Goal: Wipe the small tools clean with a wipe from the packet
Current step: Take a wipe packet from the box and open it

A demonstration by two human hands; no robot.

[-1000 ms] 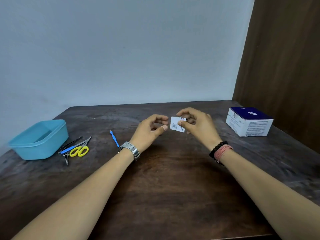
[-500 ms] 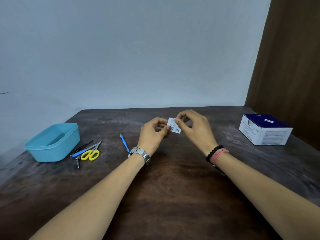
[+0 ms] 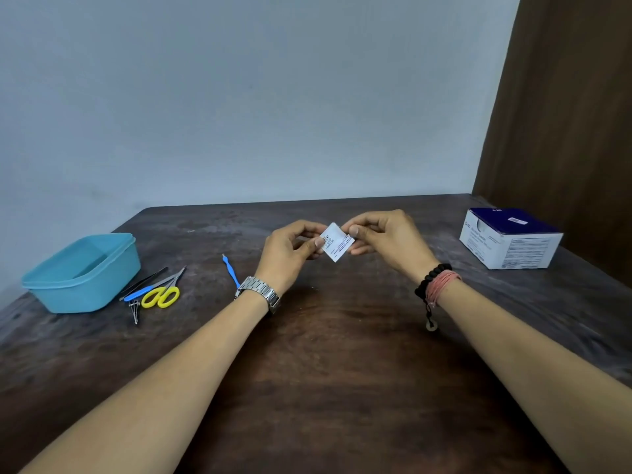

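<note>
Now both hands point(image 3: 290, 254) pinching packet point(image 3: 337, 246), seemingly more tilted

Honestly nothing here is readable. The little white packet point(image 3: 337, 246) has a few lines of dark print, way too small to make out. The blue and white box point(image 3: 509, 238) has a white label and blocks of text on its sides, just blurry.

You face a dark brown wooden table point(image 3: 325, 354), its surface worn and mottled with pale scuffs. Behind it stands a plain pale grey-blue wall point(image 3: 256, 97). At your right rises a dark brown wood-grain panel point(image 3: 567, 114). Lighting is even and soft.
</note>
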